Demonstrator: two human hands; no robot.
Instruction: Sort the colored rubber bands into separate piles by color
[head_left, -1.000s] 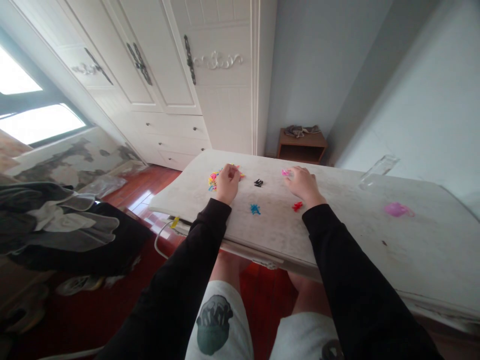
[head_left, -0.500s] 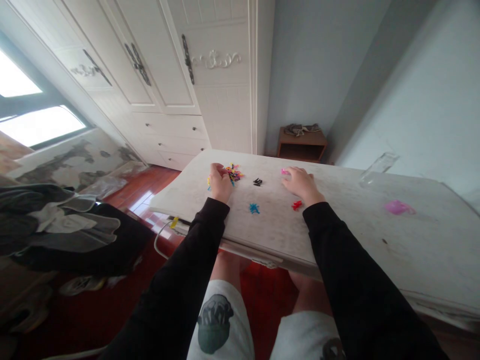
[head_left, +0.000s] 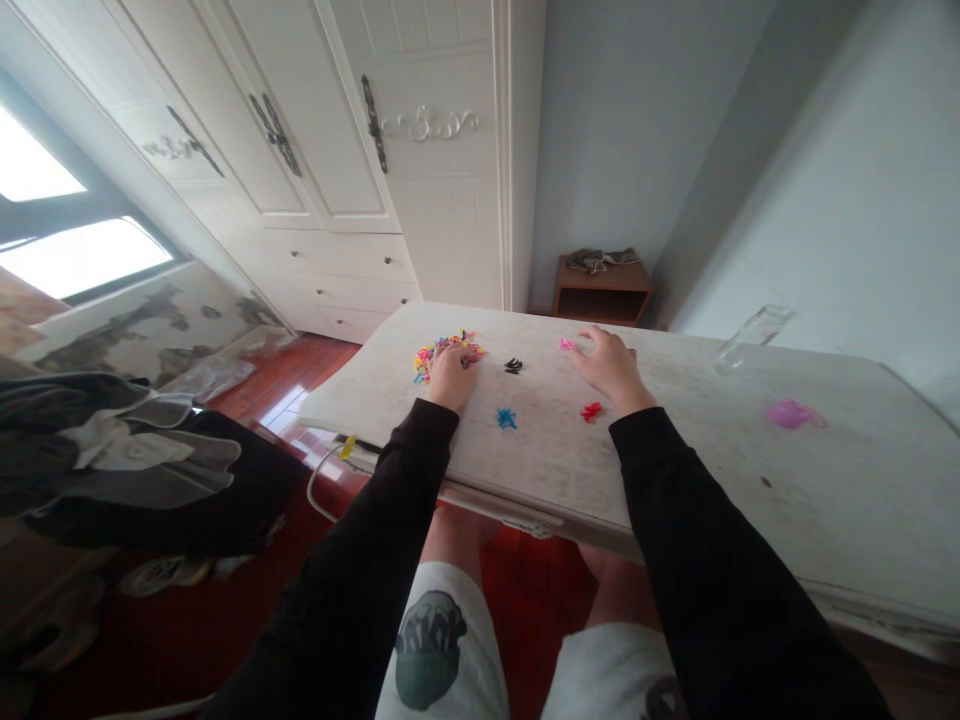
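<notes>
A mixed heap of small coloured pieces [head_left: 439, 350] lies on the white table top [head_left: 675, 450]. My left hand [head_left: 451, 376] rests at the heap's near edge, fingers curled into it; what it holds is hidden. My right hand [head_left: 611, 363] lies on the table with fingers spread, just right of a small pink cluster [head_left: 566, 344]. Between the hands sit a black cluster [head_left: 513, 366], a blue cluster [head_left: 506, 418] and a red cluster [head_left: 592, 410].
A clear glass bottle [head_left: 752, 337] lies on the table at the right, with a pink object [head_left: 789, 414] nearer. A white wardrobe [head_left: 390, 180] and a small wooden stand [head_left: 604, 290] are behind. Dark clothes [head_left: 135, 460] pile up at the left.
My left hand shifted back to the heap's near right edge, uncovering more of the heap. My right hand's fingers spread and reached slightly forward.
</notes>
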